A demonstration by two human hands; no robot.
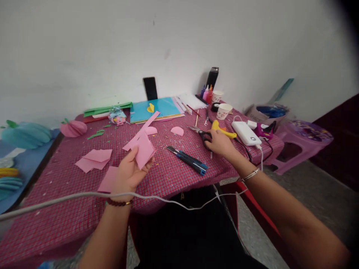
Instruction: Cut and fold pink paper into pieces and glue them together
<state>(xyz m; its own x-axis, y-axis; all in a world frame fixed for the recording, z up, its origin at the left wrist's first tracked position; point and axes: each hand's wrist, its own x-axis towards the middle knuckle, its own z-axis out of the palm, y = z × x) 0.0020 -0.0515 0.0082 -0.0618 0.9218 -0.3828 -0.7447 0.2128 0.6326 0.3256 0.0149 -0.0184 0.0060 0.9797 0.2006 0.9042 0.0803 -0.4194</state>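
My left hand (134,168) is closed on a small stack of folded pink paper (145,150), held above the near part of the table. My right hand (221,142) reaches down to the scissors (204,135), its fingers closed at their black handles; the blades point left. Right beside those fingers lies a yellow glue gun (223,130). Between my hands rests a black and blue utility knife (187,160). Pink paper half circles (177,130) and a pink strip (151,121) lie beyond the stack. More folded pink paper (94,160) is to the left.
A white power bank (246,133) with cables sits at the right, near paper cups (224,111) and a dark flask (212,77). Blue sheets (157,108) and a phone (150,88) stand by the wall. A white cable (168,200) crosses before me. Paper pumpkins (73,128) are left.
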